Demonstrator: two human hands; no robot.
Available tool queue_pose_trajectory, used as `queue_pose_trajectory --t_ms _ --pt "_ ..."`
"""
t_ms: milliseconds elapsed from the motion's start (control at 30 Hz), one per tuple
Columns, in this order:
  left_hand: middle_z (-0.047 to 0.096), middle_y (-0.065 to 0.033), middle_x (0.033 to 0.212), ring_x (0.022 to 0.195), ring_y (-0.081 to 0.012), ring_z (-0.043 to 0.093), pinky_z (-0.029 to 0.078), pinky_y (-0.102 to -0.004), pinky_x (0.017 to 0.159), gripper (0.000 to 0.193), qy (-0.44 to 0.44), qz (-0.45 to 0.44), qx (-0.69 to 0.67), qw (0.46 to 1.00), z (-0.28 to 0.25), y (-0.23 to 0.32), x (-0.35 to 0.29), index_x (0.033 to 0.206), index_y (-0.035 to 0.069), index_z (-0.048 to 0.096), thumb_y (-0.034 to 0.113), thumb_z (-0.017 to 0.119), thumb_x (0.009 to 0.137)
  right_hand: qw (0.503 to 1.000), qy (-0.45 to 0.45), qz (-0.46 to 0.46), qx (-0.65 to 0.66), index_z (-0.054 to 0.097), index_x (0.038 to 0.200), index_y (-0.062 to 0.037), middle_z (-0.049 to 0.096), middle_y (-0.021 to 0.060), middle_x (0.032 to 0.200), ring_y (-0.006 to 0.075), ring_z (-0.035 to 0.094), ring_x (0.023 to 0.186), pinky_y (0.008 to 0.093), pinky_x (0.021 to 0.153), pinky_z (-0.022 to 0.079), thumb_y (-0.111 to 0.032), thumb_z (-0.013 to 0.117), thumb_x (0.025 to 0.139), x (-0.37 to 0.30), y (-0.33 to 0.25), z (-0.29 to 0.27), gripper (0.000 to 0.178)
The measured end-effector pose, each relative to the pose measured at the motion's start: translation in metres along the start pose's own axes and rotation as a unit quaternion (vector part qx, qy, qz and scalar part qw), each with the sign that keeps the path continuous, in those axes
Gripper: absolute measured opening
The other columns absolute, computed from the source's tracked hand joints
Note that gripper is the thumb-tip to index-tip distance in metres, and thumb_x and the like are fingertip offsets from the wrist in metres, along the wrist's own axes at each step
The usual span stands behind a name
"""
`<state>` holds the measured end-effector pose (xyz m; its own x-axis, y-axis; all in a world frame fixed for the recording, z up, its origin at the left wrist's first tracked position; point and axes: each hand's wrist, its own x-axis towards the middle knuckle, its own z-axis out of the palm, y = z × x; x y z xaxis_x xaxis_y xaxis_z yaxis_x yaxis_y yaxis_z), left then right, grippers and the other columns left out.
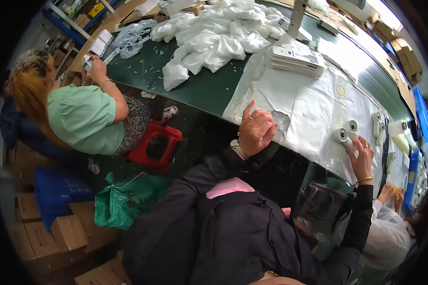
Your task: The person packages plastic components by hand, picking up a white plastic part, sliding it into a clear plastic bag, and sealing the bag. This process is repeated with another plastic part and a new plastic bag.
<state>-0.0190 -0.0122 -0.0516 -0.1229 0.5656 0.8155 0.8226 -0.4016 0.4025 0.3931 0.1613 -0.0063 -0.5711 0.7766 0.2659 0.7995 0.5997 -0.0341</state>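
My left hand (256,129) hovers by the near edge of the bench, with a watch on its wrist. Its index finger points out, the other fingers curl loosely, and it holds nothing. Close by lies a flat white plastic bag (310,114) with dark print. To the right, my right hand (362,160) has its fingers around the handle of a white round-headed handheld device (340,136). A second such device (351,126) lies right against it; whether my fingers touch that one too, I cannot tell. A yellow ring (341,89) lies farther back.
A stack of printed booklets (297,61) stands behind the bag. White pouches (218,35) are heaped on the green bench (142,71). More white devices (377,128) lie at right. A co-worker in green (81,118) sits left, another in white (390,232) right. A red stool (159,145) stands below.
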Motion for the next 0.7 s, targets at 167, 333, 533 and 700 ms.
queue_pose_trajectory --t_ms 167,333,533,700 --pt "0.066 -0.0046 0.092 0.096 -0.0247 0.068 0.032 -0.0554 0.123 0.018 -0.026 0.020 0.042 0.999 0.005 -0.008 -0.003 0.080 0.010 0.060 0.008 0.075 0.090 0.999 0.038 -0.015 0.015 0.071 0.136 -0.0178 0.057 0.0133 0.155 0.0349 0.053 0.140 0.0473 0.116 0.039 -0.006 0.073 0.090 -0.009 -0.022 -0.004 0.047" --pt "0.068 -0.0041 0.092 0.096 -0.0247 0.068 0.034 -0.0522 0.122 0.014 -0.039 0.028 0.020 0.999 0.000 -0.006 -0.001 0.084 0.009 0.063 0.009 0.076 0.090 0.986 0.115 0.050 0.111 0.074 0.130 -0.0141 0.068 0.0134 0.129 0.0343 0.066 0.113 0.0453 0.097 0.052 -0.016 0.074 0.095 -0.012 -0.079 -0.008 0.036" --pt "0.071 -0.0049 0.096 0.097 -0.0258 0.068 0.038 -0.0493 0.119 0.011 -0.048 0.002 0.004 0.999 0.008 -0.002 -0.001 0.088 0.008 0.067 0.010 0.078 0.089 0.985 0.115 0.129 0.026 0.074 0.128 -0.0127 0.071 0.0140 0.109 0.0341 0.070 0.099 0.0443 0.089 0.055 -0.037 0.076 0.097 -0.024 -0.119 -0.004 0.040" --pt "0.072 -0.0070 0.106 0.106 -0.0293 0.067 0.040 -0.0485 0.117 0.011 -0.084 -0.048 -0.081 0.992 0.006 0.016 0.005 0.096 0.008 0.072 0.012 0.080 0.088 0.981 0.125 0.149 0.010 0.072 0.129 -0.0112 0.072 0.0145 0.105 0.0347 0.071 0.096 0.0441 0.086 0.055 -0.043 0.078 0.093 -0.026 -0.124 0.006 0.049"
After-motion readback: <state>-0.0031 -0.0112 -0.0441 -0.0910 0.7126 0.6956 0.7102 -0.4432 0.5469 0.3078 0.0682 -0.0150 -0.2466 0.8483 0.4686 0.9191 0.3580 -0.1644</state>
